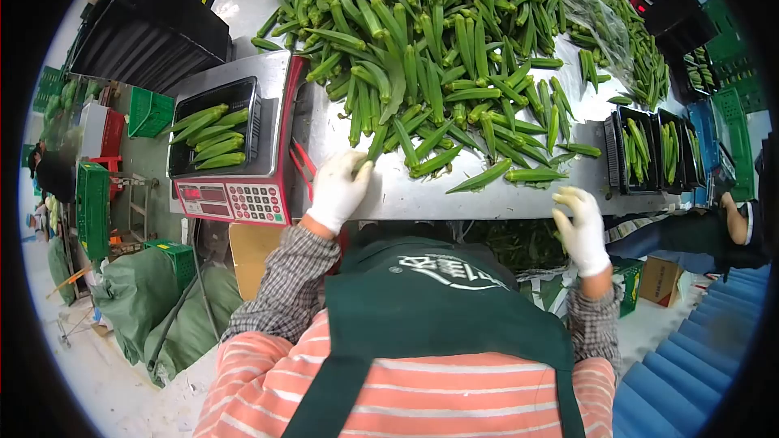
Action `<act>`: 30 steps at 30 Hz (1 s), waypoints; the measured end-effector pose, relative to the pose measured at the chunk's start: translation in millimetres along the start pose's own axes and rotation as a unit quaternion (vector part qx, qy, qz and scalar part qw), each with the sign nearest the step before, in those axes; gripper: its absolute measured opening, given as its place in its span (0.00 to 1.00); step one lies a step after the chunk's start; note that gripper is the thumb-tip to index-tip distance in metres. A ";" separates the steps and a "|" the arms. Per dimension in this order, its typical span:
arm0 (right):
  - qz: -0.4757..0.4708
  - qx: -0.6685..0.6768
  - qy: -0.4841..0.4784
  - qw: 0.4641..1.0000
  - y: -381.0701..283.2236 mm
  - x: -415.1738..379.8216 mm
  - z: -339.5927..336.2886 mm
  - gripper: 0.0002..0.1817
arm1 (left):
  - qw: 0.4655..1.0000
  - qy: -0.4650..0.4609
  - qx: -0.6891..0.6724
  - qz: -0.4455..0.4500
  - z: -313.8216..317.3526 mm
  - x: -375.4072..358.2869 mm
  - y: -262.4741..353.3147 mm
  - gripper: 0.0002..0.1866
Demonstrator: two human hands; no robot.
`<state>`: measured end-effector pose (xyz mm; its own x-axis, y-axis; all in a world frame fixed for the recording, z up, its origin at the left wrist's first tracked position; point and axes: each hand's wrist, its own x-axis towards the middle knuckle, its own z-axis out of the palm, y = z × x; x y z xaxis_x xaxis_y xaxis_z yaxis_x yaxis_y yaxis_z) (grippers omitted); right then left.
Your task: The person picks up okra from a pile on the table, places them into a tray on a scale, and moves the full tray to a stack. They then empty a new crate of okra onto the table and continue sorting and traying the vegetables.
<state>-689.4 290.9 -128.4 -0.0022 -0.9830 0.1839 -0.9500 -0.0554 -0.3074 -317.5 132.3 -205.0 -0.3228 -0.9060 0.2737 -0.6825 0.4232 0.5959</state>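
Note:
A large heap of green okra [438, 40] covers the metal table [389, 195]. My left hand [341, 188], in a white glove, pinches one okra pod [378, 143] at the near left edge of the heap. My right hand [580, 231], also gloved, hovers over the table's front edge with its fingers apart and curved, nothing between them. Left of the heap, a black tray [253, 130] with several okra pods [213, 136] rests on a red and silver scale [235, 199].
Black trays of okra [637, 150] stand at the table's right end. A clear plastic sheet [596, 16] lies over okra at the back right. A black crate [150, 28] is at the back left. A person's bare hand [737, 221] shows at the far right.

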 end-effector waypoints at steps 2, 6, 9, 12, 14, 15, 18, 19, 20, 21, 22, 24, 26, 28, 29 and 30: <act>-0.055 0.061 0.043 0.996 -29.9 37.9 29.6 0.14 | 0.999 -0.019 0.019 -0.025 23.2 15.7 -7.4 0.13; -0.089 0.125 0.031 0.988 -101.6 94.1 94.1 0.15 | 0.991 -0.074 0.099 -0.042 40.5 37.2 -3.9 0.17; -0.057 0.077 -0.046 0.994 -137.5 125.1 129.0 0.23 | 0.994 -0.051 0.083 -0.050 27.3 30.1 -1.3 0.13; -0.053 0.040 -0.047 0.997 -136.5 144.5 164.5 0.24 | 0.992 -0.060 0.003 -0.115 -8.5 16.4 4.7 0.16; -0.004 0.082 -0.071 0.994 -128.5 147.7 150.7 0.23 | 0.973 -0.105 -0.100 -0.181 -33.8 7.9 8.5 0.14; 0.055 0.113 -0.120 0.985 -128.3 149.0 131.3 0.22 | 0.944 -0.140 -0.167 -0.246 -49.5 6.4 18.2 0.14; 0.196 0.439 -0.234 0.845 -104.5 143.0 102.5 0.18 | 0.882 -0.094 -0.386 -0.255 -48.5 -10.8 6.9 0.15; 0.209 0.490 -0.234 0.813 -110.1 142.9 88.8 0.17 | 0.885 -0.096 -0.380 -0.252 -53.5 -13.5 5.8 0.15; 0.185 0.452 -0.203 0.849 -109.3 141.2 91.2 0.16 | 0.888 -0.096 -0.373 -0.251 -61.2 -15.6 6.2 0.15; 0.160 0.412 -0.169 0.881 -106.5 142.1 95.2 0.15 | 0.891 -0.098 -0.366 -0.249 -70.5 -17.0 8.7 0.16; 0.150 0.424 -0.150 0.881 -103.8 146.5 100.3 0.14 | 0.925 -0.042 -0.320 -0.202 -87.1 -17.6 14.7 0.15; 0.138 0.444 -0.102 0.879 -96.7 151.4 105.6 0.11 | 0.958 0.066 -0.259 -0.100 -124.0 -15.7 9.5 0.15; 0.159 0.455 -0.097 0.871 -103.5 158.5 97.5 0.10 | 0.947 0.134 -0.229 -0.181 -174.6 -13.4 -4.1 0.15; 0.143 0.404 -0.080 0.900 -108.6 170.3 95.0 0.11 | 0.975 0.210 -0.036 -0.061 -208.2 -4.5 -61.5 0.15; 0.126 0.374 -0.063 0.916 -110.4 177.1 100.4 0.11 | 0.972 0.203 0.120 0.010 -228.9 7.3 -75.0 0.18; 0.092 0.342 -0.035 0.935 -113.2 185.8 107.7 0.10 | 0.968 0.180 0.173 0.026 -239.9 18.2 -86.0 0.20</act>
<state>-548.7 95.7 -160.0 -0.1034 -0.9945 0.0151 -0.5140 0.0405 -0.8569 -107.4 78.1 -70.2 -0.1559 -0.7998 0.5797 -0.8706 0.3885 0.3018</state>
